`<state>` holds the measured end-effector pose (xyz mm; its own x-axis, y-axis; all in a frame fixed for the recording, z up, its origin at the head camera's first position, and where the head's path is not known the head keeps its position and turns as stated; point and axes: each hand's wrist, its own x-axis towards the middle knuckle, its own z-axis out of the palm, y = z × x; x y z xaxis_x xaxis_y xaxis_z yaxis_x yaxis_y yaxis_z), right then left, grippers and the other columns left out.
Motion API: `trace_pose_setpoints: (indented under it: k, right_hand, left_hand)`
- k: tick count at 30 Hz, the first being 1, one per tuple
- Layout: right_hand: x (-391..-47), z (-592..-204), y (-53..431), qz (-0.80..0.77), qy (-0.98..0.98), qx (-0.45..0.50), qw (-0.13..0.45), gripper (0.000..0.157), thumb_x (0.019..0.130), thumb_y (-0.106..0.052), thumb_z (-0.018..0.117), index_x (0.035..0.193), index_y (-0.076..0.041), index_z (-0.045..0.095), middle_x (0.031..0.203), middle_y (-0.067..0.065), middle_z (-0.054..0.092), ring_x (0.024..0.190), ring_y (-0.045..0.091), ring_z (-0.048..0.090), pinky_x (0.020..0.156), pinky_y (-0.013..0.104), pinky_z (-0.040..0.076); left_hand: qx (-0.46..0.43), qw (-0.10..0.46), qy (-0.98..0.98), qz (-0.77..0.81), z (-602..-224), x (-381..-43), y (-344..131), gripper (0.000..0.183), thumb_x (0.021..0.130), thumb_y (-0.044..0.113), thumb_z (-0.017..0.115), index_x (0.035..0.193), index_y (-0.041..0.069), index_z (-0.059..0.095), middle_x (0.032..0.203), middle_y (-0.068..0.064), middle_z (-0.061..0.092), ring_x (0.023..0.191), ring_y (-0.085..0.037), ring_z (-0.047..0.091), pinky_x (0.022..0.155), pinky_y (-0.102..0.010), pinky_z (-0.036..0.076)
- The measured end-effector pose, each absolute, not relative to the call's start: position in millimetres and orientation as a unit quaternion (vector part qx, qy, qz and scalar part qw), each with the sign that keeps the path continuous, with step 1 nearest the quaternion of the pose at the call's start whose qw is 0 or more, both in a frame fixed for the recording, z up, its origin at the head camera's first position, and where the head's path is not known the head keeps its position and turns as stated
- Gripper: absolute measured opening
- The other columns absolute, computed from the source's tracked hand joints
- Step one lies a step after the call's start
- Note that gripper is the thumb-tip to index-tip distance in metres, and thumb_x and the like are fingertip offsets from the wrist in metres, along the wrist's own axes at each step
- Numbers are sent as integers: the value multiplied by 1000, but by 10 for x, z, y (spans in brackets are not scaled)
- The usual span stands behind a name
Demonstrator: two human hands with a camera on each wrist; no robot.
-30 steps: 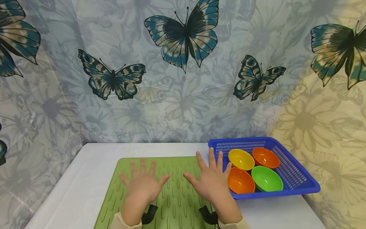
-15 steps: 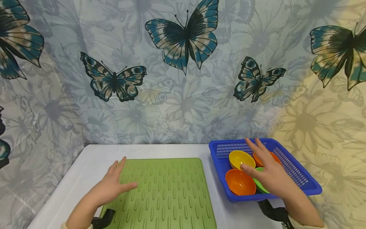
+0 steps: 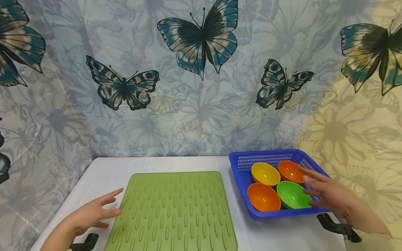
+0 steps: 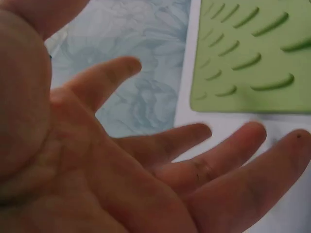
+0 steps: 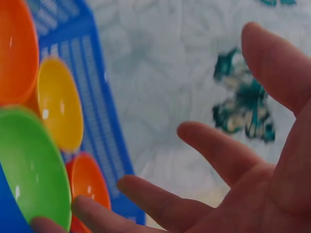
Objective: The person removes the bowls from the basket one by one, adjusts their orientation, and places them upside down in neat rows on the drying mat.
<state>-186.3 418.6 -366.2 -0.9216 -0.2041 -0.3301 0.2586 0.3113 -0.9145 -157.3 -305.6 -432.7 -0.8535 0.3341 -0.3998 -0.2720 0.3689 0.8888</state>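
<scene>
My left hand (image 3: 94, 213) hovers just left of the green mat (image 3: 176, 209), fingers spread and holding nothing. In the left wrist view its palm (image 4: 107, 165) faces the camera, with the mat beyond. At the right edge of a blue basket (image 3: 301, 153) is my right hand (image 3: 333, 195), fingers apart, gripping nothing. Inside the basket are a yellow bowl (image 3: 265, 174), a green bowl (image 3: 293, 195), a front orange bowl (image 3: 263, 197) and a rear orange bowl (image 3: 290, 171). Fingers of the right hand partly cover the rear orange bowl's edge in the head view.
A white cloth (image 3: 110, 170) covers the table under the mat and basket. Behind and beside it hangs a fabric backdrop (image 3: 204, 132) printed with butterflies and flowers. A black strap piece (image 3: 337, 225) is worn at the right wrist, another (image 3: 86, 242) at the left.
Both hands have moved apart from above the mat: the left one to the left past the mat's edge, the right one across the basket to its right side. The bowls stay in place.
</scene>
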Motion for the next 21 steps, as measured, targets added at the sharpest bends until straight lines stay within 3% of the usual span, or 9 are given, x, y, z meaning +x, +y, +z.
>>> trace_pose_setpoints:
  k: [4, 9, 14, 18, 21]
  right_hand:
    - [-1941, -3696, 4402, -590, 775, 40, 221, 65, 109, -41, 36, 162, -24, 4, 157, 33, -12, 137, 62, 13, 98, 64, 41]
    - [-2041, -3695, 4525, -564, 791, 45, 232, 70, 108, -40, 40, 160, -6, 8, 156, 36, -11, 135, 65, 11, 96, 65, 42]
    - [-2156, -3758, 4567, -529, 814, 49, 236, 67, 107, -34, 48, 153, 7, 22, 153, 41, 1, 129, 68, 23, 92, 66, 45]
    - [-2240, -3868, 4624, -524, 814, 56, 244, 61, 105, -27, 53, 148, 10, 31, 150, 43, 3, 122, 69, 34, 90, 66, 46]
    - [-2281, -3928, 4650, -514, 819, 52, 249, 57, 104, -21, 55, 145, 13, 35, 149, 44, 10, 119, 65, 40, 89, 62, 48]
  left_hand:
    - [18, 283, 776, 563, -4402, -1602, -3102, 78, 102, 25, 60, 159, 4, 11, 148, -48, 4, 129, -63, 30, 86, -66, 47]
    - [17, 288, 772, 566, -4501, -1627, -3140, 72, 101, 24, 61, 157, 0, 23, 150, -44, 13, 128, -60, 35, 85, -63, 50]
    - [1, 277, 778, 564, -4573, -1642, -3161, 63, 97, 20, 67, 149, -4, 40, 151, -40, 21, 122, -49, 49, 83, -56, 54]
    - [-19, 266, 777, 570, -4631, -1655, -3145, 61, 93, 13, 71, 146, -4, 46, 140, -32, 42, 107, -33, 61, 78, -49, 56]
    - [-21, 265, 774, 574, -4672, -1662, -3148, 62, 92, 10, 72, 146, -4, 45, 124, -19, 58, 95, -27, 64, 75, -46, 57]
